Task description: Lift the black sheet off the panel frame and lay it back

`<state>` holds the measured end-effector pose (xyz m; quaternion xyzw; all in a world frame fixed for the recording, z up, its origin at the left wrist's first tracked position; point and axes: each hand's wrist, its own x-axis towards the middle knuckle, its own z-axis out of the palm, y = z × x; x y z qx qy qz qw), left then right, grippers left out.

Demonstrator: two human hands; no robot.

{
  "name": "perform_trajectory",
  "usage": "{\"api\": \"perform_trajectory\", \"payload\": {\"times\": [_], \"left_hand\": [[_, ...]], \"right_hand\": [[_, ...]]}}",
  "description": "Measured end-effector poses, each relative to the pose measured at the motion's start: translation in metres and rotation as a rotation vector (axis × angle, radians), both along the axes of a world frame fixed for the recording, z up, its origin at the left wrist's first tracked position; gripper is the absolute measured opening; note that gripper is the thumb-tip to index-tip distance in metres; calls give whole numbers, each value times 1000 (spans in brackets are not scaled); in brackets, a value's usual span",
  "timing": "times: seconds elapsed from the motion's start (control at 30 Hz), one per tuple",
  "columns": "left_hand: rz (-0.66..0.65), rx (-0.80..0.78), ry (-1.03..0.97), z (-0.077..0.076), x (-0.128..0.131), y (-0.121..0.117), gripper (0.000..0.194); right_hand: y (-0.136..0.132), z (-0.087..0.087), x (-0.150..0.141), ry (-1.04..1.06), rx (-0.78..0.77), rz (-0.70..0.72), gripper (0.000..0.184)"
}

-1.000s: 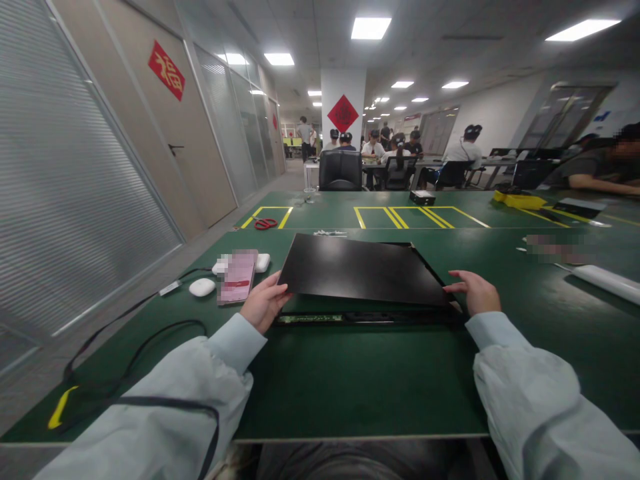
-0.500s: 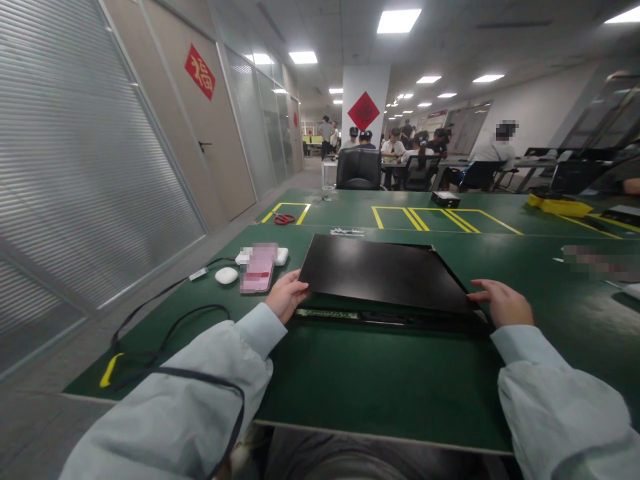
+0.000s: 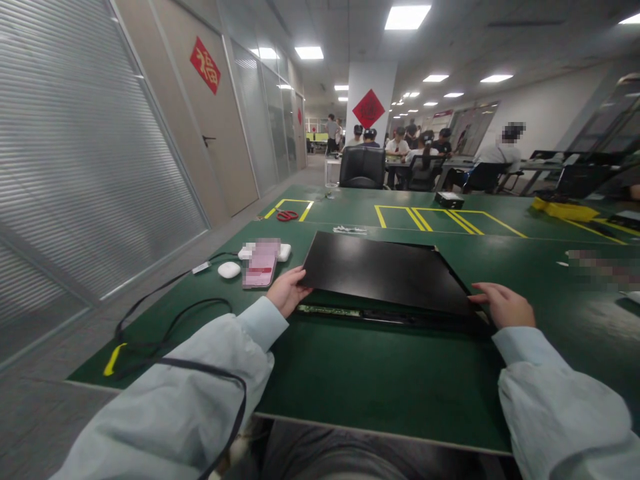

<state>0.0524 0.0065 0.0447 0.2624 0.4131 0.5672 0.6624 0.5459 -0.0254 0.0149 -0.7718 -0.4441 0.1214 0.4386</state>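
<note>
A flat black screen panel lies over a thin black frame, its near edge raised so that a gap shows between them. Along the front of the frame, a narrow green circuit board is visible. My left hand is closed on the panel's near left corner, thumb on top and fingers beneath. At the near right corner, my right hand pinches the panel's edge, with the index finger stretched along it. The thumb there is partly hidden.
Left of the panel lie a pink phone, a white rounded case and a black strap. Farther back are red scissors, small pale pieces, a black box and a yellow tray. Several people sit beyond the green table.
The camera view has shifted slightly. Both hands stay at the panel's near corners, and the panel keeps nearly the same tilt.
</note>
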Motion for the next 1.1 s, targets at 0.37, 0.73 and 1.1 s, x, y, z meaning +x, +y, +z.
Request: {"api": "perform_trajectory", "payload": {"times": [0.37, 0.73, 1.1], "left_hand": [[-14, 54, 24, -13, -2, 5, 36], [-4, 63, 45, -9, 0, 2, 35], [-7, 164, 123, -4, -2, -2, 41]], "right_hand": [[1, 1, 5, 12, -9, -18, 36], [-8, 6, -13, -42, 44, -10, 31], [5, -4, 4, -57, -51, -9, 31]]}}
